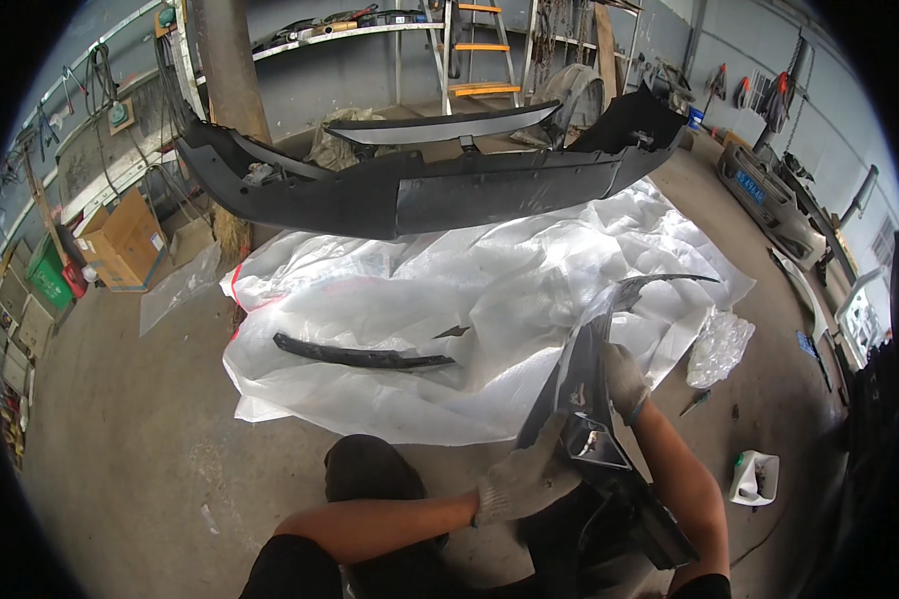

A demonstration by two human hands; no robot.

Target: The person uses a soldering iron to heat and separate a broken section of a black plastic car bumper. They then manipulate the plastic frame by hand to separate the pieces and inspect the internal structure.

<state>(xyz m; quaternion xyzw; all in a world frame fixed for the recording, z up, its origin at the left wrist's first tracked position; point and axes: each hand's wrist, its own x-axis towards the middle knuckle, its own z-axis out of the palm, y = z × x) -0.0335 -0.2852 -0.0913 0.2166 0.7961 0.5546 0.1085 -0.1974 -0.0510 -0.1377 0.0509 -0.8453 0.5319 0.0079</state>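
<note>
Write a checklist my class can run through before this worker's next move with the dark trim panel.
1. Both hands gloved: ok; left hand and right hand wear light gloves.
2. Right hand on the dark trim panel: ok, at its right edge.
3. Left hand's grip secure: cannot tell; partly hidden.
4. Plastic sheet smooth: not ok, wrinkled.
5. Narrow black strip apart from panel: ok, lying on the sheet.

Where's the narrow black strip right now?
In the head view, the narrow black strip lies on the white sheet, left of centre, nearer than the large black bumper.
</note>
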